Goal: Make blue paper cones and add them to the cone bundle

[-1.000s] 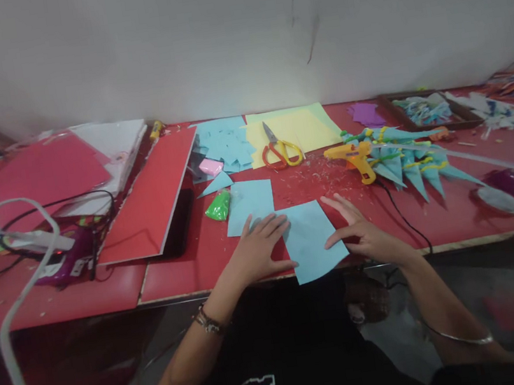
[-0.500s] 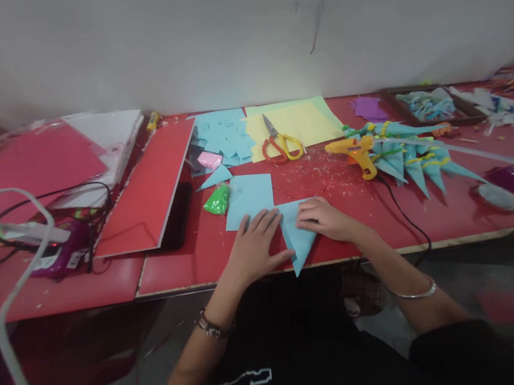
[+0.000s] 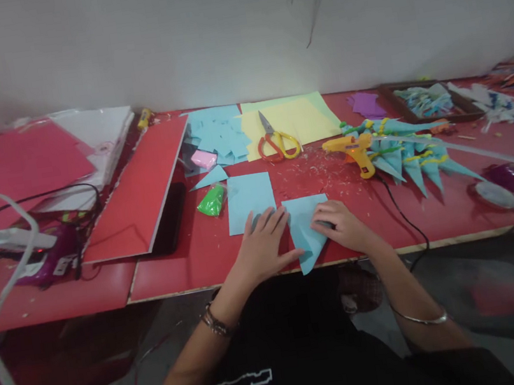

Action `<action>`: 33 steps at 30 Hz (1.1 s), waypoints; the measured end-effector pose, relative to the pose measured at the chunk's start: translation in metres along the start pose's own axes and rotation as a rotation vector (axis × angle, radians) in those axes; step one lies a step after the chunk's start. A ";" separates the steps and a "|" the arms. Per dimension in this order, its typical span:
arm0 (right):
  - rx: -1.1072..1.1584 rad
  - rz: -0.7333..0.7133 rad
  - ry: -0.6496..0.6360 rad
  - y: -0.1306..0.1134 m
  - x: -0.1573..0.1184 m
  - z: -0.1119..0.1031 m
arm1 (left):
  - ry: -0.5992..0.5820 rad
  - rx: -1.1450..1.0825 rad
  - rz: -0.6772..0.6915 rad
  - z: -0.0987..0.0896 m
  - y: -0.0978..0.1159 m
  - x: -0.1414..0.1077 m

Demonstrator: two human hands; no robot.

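Note:
A light blue sheet of paper (image 3: 303, 224) lies near the table's front edge, its lower part narrowing to a point that curls up slightly. My left hand (image 3: 265, 246) rests with fingers spread, its thumb on the paper's lower left side and its fingertips over a second blue sheet. My right hand (image 3: 339, 225) has its fingers bent together on the paper's right edge, where the sheet turns over. The second blue paper square (image 3: 250, 196) lies flat just beyond my left hand. Next to it sits a small bag of bright green material (image 3: 212, 201).
Scissors (image 3: 273, 142) lie on a yellow sheet (image 3: 309, 120). A yellow glue gun (image 3: 354, 151) stands at the right, touching blue paper cones (image 3: 415, 169). A red board (image 3: 141, 190) leans at the left over a dark object. A white bent tube (image 3: 4, 372) crosses the left foreground.
My right hand has moved slightly down and right along the paper, and more of the sheet's upper right corner shows. The paper's lower tip looks more curled. The left hand stays spread.

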State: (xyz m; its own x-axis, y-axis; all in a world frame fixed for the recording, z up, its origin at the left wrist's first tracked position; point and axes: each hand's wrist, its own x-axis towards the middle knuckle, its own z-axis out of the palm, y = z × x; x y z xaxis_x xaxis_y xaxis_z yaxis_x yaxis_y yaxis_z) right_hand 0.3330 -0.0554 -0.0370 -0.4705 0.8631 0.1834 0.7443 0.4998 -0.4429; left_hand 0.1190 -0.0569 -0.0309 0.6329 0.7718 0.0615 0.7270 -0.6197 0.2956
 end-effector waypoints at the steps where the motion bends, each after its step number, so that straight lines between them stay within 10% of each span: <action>1: -0.025 0.010 -0.005 -0.001 0.001 0.001 | 0.013 0.015 0.002 0.001 0.001 0.000; 16: -0.118 0.043 -0.038 -0.010 0.022 0.011 | 0.118 0.085 -0.065 0.011 0.006 0.000; 26: -0.250 0.278 0.176 -0.002 0.010 0.012 | 0.124 0.067 -0.058 0.009 0.003 0.002; 33: 0.096 0.309 0.295 -0.006 0.007 0.014 | 0.053 -0.017 -0.068 -0.001 0.004 0.006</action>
State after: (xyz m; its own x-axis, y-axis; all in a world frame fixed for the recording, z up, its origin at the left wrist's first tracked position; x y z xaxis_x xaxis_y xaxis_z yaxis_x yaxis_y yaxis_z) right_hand 0.3190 -0.0535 -0.0451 -0.0670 0.9615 0.2666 0.7751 0.2184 -0.5929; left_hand 0.1260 -0.0548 -0.0286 0.5672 0.8186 0.0907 0.7629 -0.5637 0.3166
